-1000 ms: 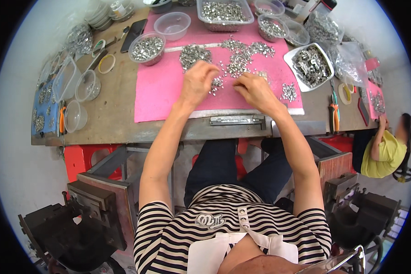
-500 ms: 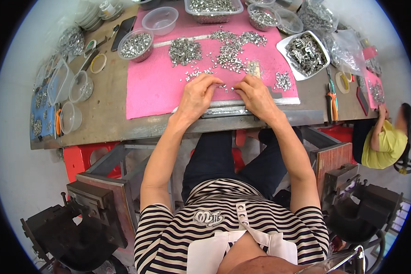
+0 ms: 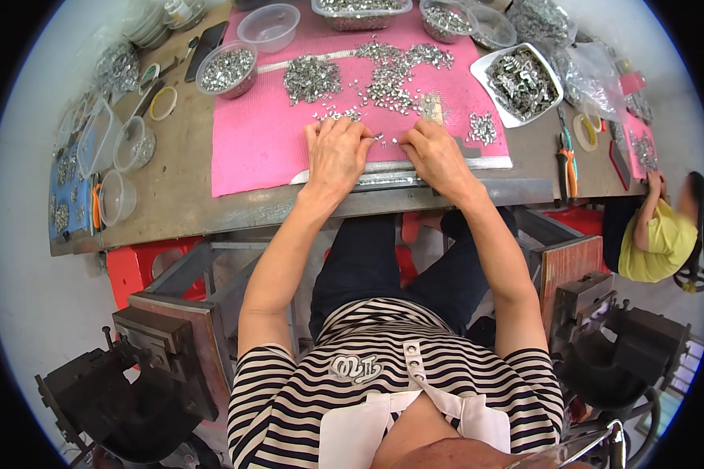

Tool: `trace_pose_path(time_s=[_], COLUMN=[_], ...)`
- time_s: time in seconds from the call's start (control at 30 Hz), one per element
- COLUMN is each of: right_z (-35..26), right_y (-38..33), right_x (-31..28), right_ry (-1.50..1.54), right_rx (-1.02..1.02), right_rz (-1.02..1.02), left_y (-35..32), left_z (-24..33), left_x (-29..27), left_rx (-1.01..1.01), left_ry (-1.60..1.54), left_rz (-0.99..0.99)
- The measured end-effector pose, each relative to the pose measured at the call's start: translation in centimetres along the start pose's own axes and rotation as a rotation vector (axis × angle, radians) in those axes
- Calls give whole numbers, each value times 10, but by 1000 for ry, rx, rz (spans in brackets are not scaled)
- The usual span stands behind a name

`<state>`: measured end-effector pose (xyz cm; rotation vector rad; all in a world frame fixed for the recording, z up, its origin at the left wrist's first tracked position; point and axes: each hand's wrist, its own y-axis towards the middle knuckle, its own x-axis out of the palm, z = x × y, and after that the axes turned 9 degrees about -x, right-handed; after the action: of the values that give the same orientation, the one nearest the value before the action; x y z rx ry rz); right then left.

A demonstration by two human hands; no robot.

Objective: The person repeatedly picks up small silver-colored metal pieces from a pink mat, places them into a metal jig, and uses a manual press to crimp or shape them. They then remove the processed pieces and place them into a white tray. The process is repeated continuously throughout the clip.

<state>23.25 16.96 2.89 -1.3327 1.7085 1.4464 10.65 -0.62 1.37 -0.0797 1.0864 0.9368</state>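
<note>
My left hand [image 3: 338, 158] rests over the near part of the pink mat [image 3: 266, 144], thumb and forefinger pinched at a small silver metal part [image 3: 378, 137]. Opposite it, my right hand [image 3: 438, 159] is pinched too, with another tiny bright piece at its fingertips. A few loose bits lie in the gap between the hands. Just below them a metal rail [image 3: 389, 179] runs along the mat's near edge. Beyond my fingers spread heaps of small metal parts: a dense pile [image 3: 312, 79] and a wider scatter [image 3: 389, 82]. A smaller cluster [image 3: 482, 128] lies right of my right hand.
Round a tub of parts [image 3: 227, 72] stand an empty clear bowl [image 3: 269, 28] and a phone [image 3: 208, 50]. A white tray of metal pieces [image 3: 522, 87] is at right, with orange-handled pliers [image 3: 566, 168] beside it. Another person [image 3: 659, 234] sits at far right.
My left hand has turned, its back now more upward and its fingers curled over the mat. The right hand has barely moved; both stay close together. The view has shifted slightly.
</note>
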Motion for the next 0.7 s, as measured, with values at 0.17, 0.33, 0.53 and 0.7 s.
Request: trace_pose_path(time_s=[0.17, 0.33, 0.53, 0.7], right_z=[-9, -51, -63, -67], right_y=[-2, -3, -11, -11], right_x=[-11, -10, 16, 21], right_ry=[207, 436, 353, 299], right_rx=[92, 100, -14, -37], right_rz=[53, 94, 181, 213], left_y=[1, -10, -15, -20], left_z=[-11, -16, -9, -11], left_x=[-25, -18, -15, -14], left_rx=[60, 43, 23, -23], left_ry=[16, -1, 28, -153], left_rz=[-10, -7, 22, -12])
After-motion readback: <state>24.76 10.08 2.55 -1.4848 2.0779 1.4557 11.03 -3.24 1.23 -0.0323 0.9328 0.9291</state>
